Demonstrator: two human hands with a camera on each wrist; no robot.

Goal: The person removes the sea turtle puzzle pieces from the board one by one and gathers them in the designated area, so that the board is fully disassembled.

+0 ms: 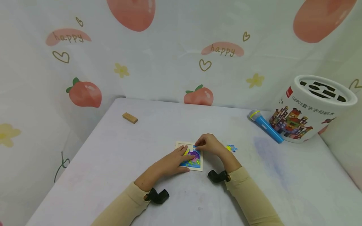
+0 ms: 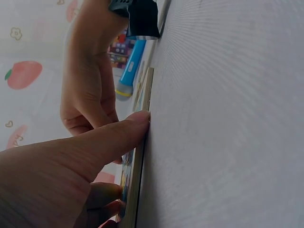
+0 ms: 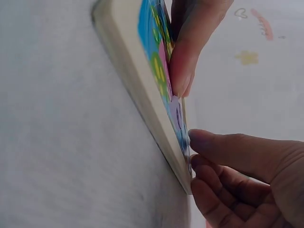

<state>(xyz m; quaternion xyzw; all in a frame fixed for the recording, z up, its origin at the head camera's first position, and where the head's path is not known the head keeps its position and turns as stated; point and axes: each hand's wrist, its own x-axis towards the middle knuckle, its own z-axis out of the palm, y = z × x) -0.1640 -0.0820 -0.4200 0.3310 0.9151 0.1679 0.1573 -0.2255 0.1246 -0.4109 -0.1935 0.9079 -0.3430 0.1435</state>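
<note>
A small jigsaw puzzle in a pale wooden frame lies flat on the table, its picture blue, purple, yellow and green. Spread over its left part, my left hand rests with fairly straight fingers on the picture, the thumb against the frame's near edge. At the far right corner my right hand pinches a blue puzzle piece between thumb and fingertips; the fingers hide most of it. Just right of that hand lies a loose blue-and-yellow puzzle piece, partly covered by the wrist.
A small wooden block lies at the back left of the white-covered table. Back right, a blue toy microphone leans by a large white bucket with a slotted lid. A printed curtain hangs behind.
</note>
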